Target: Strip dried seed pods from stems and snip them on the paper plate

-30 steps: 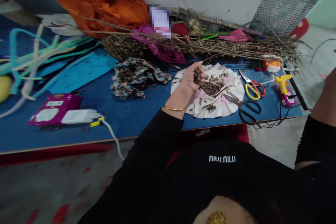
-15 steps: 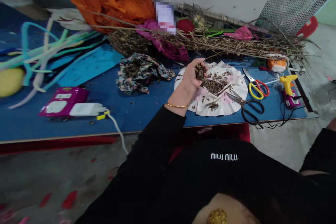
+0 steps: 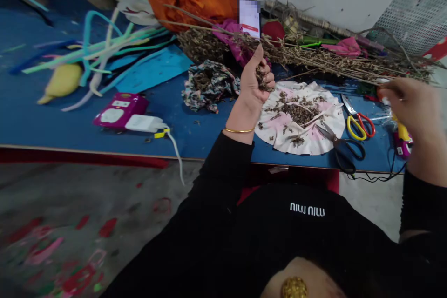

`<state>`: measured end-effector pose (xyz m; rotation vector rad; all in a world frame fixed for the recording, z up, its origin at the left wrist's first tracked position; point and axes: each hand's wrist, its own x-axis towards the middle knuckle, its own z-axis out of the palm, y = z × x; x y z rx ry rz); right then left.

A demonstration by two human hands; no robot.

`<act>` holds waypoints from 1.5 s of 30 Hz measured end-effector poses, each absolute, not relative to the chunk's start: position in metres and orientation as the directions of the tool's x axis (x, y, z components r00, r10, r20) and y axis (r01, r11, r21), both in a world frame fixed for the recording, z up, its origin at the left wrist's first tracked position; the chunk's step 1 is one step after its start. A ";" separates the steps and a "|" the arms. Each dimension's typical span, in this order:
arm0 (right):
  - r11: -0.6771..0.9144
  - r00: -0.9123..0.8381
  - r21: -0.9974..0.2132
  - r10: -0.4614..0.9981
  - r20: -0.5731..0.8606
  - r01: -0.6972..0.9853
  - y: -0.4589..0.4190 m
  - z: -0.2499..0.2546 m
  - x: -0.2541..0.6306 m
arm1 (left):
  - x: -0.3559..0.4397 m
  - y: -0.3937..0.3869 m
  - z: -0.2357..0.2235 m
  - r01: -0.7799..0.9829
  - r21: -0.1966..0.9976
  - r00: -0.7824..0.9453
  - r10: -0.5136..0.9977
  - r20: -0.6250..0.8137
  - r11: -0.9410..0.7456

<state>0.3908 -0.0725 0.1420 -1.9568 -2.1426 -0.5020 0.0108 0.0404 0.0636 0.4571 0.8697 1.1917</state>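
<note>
The left hand (image 3: 252, 77) has its fingers curled closed around a clump of dried plant bits (image 3: 261, 79), now beside the left edge of the round white cloth (image 3: 279, 142) rather than over it. The right hand (image 3: 417, 107), out of frame half a second ago, has come in near the yellow glue gun (image 3: 402, 131) on the tabletop (image 3: 195, 139); it is blurred, its fingers seem bent, and I cannot tell whether they hold anything.

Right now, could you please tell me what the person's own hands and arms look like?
The left hand and right hand are gloveless. The sleeves are black; a thin gold bangle circles the left wrist, and none shows on the right.
</note>
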 end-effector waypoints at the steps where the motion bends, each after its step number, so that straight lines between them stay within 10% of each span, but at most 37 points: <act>1: 0.194 -0.195 0.035 0.930 0.311 0.980 -0.064 0.136 0.355 | 0.010 0.039 0.065 -0.630 0.726 0.074 0.952 -0.298 0.276; 5: 0.438 -0.427 -0.158 0.899 0.102 0.885 -0.023 0.089 0.254 | 0.006 0.031 0.071 -0.661 0.742 -0.034 0.983 -0.179 0.112; 11: 0.351 -0.372 -0.276 0.928 -0.026 0.895 0.050 0.021 0.195 | -0.008 0.032 0.076 -0.648 0.755 -0.037 0.985 -0.168 0.104; 21: 0.488 -0.468 -0.375 0.871 0.150 0.788 0.061 0.022 0.187 | -0.007 0.041 0.071 -0.587 0.794 -0.030 0.975 -0.220 0.161; 29: 0.303 -0.333 -0.310 0.942 -0.047 0.901 0.061 0.017 0.211 | -0.001 0.046 0.063 -0.622 0.760 -0.024 0.966 -0.259 0.188; 45: 0.522 -0.546 -0.238 0.836 -0.047 0.819 0.072 0.012 0.178 | 0.007 0.053 0.058 -0.653 0.684 0.131 0.938 -0.321 0.325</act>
